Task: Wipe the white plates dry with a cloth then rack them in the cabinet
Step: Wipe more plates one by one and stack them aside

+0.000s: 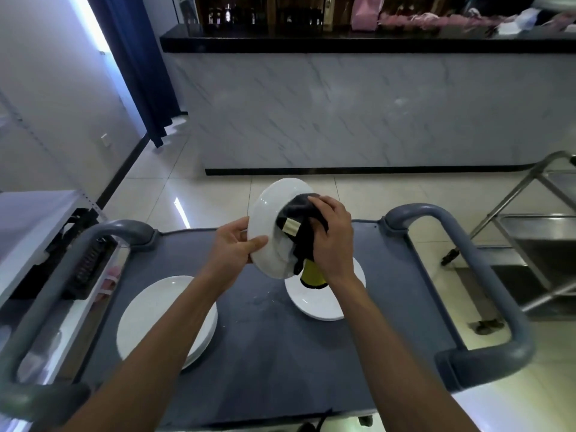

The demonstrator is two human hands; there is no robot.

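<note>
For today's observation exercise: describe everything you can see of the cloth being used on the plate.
The cloth is dark, nearly black, soft fabric, with a pale tag and a yellow part hanging below. It is bunched under the right hand, pressed against the face of the tilted white plate that the left hand grips by its rim.

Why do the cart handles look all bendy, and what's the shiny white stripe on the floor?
In the head view, the wide-angle lens bows things near the edges, so the cart handles curve; the stripe is glare on glossy tiles; the far shelves look soft and blurry, while the held plate stays sharp.
</note>
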